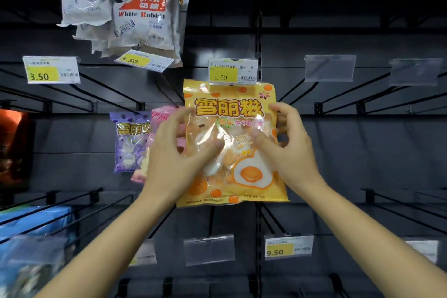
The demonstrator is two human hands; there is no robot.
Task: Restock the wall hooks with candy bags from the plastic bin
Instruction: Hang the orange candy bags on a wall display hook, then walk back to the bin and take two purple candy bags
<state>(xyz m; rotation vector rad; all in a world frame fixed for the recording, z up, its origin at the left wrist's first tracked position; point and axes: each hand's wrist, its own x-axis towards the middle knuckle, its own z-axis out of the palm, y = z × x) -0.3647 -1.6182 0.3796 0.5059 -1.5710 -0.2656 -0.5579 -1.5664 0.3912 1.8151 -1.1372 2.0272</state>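
A yellow-orange candy bag with a fried-egg picture hangs in the middle of the dark hook wall, its top edge just under a 3.50 price tag. My left hand grips its left side, thumb across the front. My right hand grips its right side, thumb on the clear window. The hook behind the bag's top is hidden, so I cannot tell whether the bag is on it. The plastic bin is out of view.
A purple bag and a pink bag hang left of the yellow one. White Rabbit bags hang at the upper left. Bare black hooks with blank tag holders jut out on the right. Blue packs sit lower left.
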